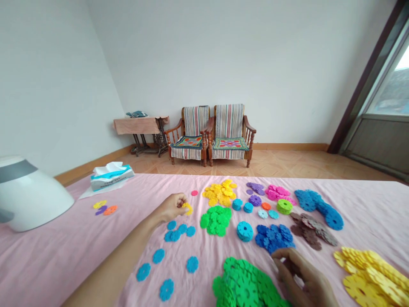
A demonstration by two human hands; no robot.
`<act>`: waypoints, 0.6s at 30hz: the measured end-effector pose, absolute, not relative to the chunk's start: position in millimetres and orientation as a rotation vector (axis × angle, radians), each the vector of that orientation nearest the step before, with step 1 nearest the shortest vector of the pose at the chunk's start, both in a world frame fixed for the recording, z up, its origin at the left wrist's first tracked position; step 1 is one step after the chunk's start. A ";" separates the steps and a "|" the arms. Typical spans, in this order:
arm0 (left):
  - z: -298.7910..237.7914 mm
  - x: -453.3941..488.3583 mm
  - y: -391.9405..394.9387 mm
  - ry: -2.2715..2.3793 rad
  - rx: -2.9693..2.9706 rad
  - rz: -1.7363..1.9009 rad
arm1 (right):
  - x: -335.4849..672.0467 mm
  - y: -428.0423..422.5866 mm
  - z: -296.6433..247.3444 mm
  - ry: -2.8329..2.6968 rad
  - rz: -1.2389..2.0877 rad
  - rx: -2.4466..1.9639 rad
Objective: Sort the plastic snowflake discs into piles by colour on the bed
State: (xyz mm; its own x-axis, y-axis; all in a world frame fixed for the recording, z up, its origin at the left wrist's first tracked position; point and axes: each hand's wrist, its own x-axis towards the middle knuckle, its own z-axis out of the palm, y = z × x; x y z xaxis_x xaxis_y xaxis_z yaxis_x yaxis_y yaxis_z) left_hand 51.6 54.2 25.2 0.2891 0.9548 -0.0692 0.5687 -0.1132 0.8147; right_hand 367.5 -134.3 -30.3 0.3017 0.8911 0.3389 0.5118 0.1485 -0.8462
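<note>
My left hand (174,207) pinches a yellow flower-shaped plastic disc (187,208) just above the cloth, left of the yellow pile (220,192) and the small green pile (217,220). Loose light-blue discs (192,264) lie below that wrist. My right hand (302,275) is curled, thumb and forefinger tips close together, between the dark blue pile (275,237) and the large green pile (247,283). Anything between those fingertips is too small to make out. A stack of blue discs (245,231) stands between the hands.
Pink, purple, brown and blue piles spread to the right, with large yellow discs (373,275) at the right edge. At the left are a tissue box (111,178), a white rounded object (35,198) and several loose discs (110,210). Two wooden chairs (228,132) stand beyond the table.
</note>
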 end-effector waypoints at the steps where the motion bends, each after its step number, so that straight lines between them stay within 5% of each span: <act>1: 25.1 60.2 59.6 1.390 1.772 0.664 | 368.4 -133.5 -32.4 -1.350 0.443 -1.511; 11: 2.2 146.2 120.3 1.562 1.648 0.777 | 373.8 -128.9 -43.6 -1.424 0.390 -1.499; 18: 8.3 124.2 95.3 1.548 1.780 0.928 | 375.5 -129.4 -41.8 -1.475 0.396 -1.525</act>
